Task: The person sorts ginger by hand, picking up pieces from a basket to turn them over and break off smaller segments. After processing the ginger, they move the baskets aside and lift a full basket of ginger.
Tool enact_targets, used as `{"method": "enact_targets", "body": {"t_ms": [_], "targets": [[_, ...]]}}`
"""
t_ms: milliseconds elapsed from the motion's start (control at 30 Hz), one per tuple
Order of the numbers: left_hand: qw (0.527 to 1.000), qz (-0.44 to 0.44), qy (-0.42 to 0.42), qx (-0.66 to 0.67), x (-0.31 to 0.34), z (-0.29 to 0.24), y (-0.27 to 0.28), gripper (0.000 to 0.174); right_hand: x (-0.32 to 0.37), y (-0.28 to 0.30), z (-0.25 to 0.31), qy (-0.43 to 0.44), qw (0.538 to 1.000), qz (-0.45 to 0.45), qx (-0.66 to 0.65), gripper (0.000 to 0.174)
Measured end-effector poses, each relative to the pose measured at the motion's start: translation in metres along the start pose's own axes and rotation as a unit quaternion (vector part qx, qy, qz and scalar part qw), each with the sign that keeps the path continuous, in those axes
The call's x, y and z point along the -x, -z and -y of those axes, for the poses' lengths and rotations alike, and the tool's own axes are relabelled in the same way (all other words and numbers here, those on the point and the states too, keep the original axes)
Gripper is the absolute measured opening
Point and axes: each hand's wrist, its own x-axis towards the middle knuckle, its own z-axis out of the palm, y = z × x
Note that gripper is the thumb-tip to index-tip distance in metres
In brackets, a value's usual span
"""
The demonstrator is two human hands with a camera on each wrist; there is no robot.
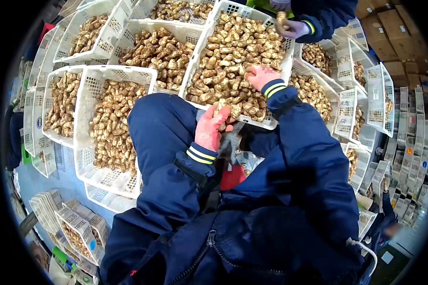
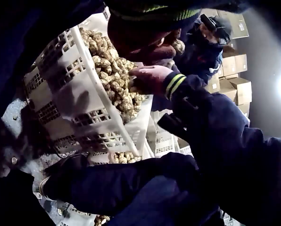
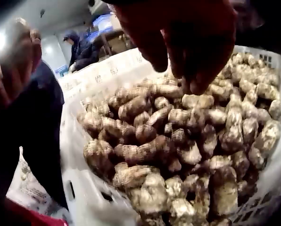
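Note:
My left hand point(image 1: 208, 130), in a pink glove, holds up a stubby brown-and-cream piece of produce point(image 1: 219, 108) by the near end of a white crate point(image 1: 191, 80). In the left wrist view, this hand is dark and partly cut off at the top, with a pale lump point(image 2: 178, 46) at its fingers. My right hand point(image 1: 262, 77), also pink-gloved, reaches over the crate's right side. Seen from the right wrist, its fingers point(image 3: 197, 70) point down at the heap of similar ringed, knobbly pieces point(image 3: 178, 127), thumb apart from them, fingertips right at the top layer.
Across the crate another person's gloved hand point(image 1: 297, 29) holds a piece point(image 1: 281, 19). More filled white crates stand left point(image 1: 83, 114) and right point(image 1: 333, 102). My knee point(image 1: 159, 118) rises beside the crate. Cardboard boxes point(image 1: 390, 33) are stacked at the far right.

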Motion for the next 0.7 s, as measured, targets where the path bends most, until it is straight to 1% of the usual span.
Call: {"method": "enact_targets", "body": {"t_ms": [33, 67, 133, 167, 200, 233, 267, 300, 333, 400, 433, 467, 500, 533, 567, 600, 667, 700], "targets": [[1.000, 0.022, 0.017, -0.014, 0.001, -0.002, -0.002, 0.030, -0.007, -0.014, 0.003, 0.025, 0.995, 0.000, 0.099, 0.040], [0.998, 0.044, 0.034, -0.028, 0.002, -0.004, -0.005, 0.031, -0.012, -0.029, 0.005, 0.047, 0.991, 0.011, 0.125, 0.047], [0.998, 0.045, 0.035, -0.010, 0.003, -0.005, -0.009, 0.031, -0.012, -0.036, 0.023, 0.028, 0.989, 0.034, 0.138, 0.046], [0.999, 0.028, 0.042, 0.013, 0.004, -0.007, -0.011, 0.031, -0.010, -0.035, 0.027, -0.008, 0.988, 0.064, 0.137, 0.053], [0.998, 0.013, 0.050, 0.036, 0.005, -0.008, -0.015, 0.032, -0.010, -0.037, 0.030, -0.028, 0.990, 0.069, 0.123, 0.059], [0.995, 0.066, 0.051, 0.048, 0.002, -0.012, -0.010, 0.035, -0.010, -0.038, 0.033, -0.041, 0.989, 0.079, 0.118, 0.060], [0.995, 0.069, 0.051, 0.047, 0.003, -0.012, -0.011, 0.035, -0.009, -0.037, 0.034, -0.054, 0.988, 0.087, 0.115, 0.062], [0.995, 0.067, 0.037, 0.067, 0.008, -0.016, -0.016, 0.033, -0.014, -0.048, 0.030, -0.058, 0.991, 0.057, 0.106, 0.061], [0.994, 0.064, 0.022, 0.087, 0.010, -0.018, -0.018, 0.033, -0.016, -0.050, 0.026, -0.056, 0.991, 0.055, 0.106, 0.061], [0.992, 0.065, 0.017, 0.107, 0.010, -0.018, -0.015, 0.035, -0.015, -0.047, 0.022, -0.050, 0.996, 0.054, 0.050, 0.062], [0.986, 0.082, 0.031, 0.143, 0.009, -0.020, -0.015, 0.036, -0.008, -0.044, 0.021, -0.049, 0.998, 0.036, 0.027, 0.062], [0.978, 0.098, 0.045, 0.179, 0.009, -0.021, -0.016, 0.038, -0.006, -0.036, 0.019, -0.039, 0.997, 0.059, 0.021, 0.062], [0.977, 0.111, 0.047, 0.177, 0.007, -0.020, -0.012, 0.041, -0.001, -0.032, 0.014, -0.045, 0.993, 0.057, -0.092, 0.059], [0.976, 0.112, 0.046, 0.179, 0.008, -0.020, -0.012, 0.041, 0.002, -0.034, 0.003, -0.049, 0.977, 0.055, -0.202, 0.057], [0.978, 0.098, 0.052, 0.177, 0.008, -0.020, -0.013, 0.041, -0.005, -0.052, -0.014, -0.031, 0.937, 0.024, -0.347, 0.053], [0.979, 0.084, 0.058, 0.176, 0.008, -0.020, -0.013, 0.042, 0.025, -0.027, -0.003, -0.043, 0.855, 0.061, -0.513, 0.047], [0.977, 0.086, 0.045, 0.187, -0.001, -0.008, -0.002, 0.042, 0.051, -0.013, -0.003, -0.035, 0.740, 0.059, -0.669, 0.043], [0.978, 0.065, 0.047, 0.191, -0.002, -0.008, -0.002, 0.041, 0.056, -0.013, -0.006, 0.054, 0.684, 0.084, -0.722, 0.043]]}}
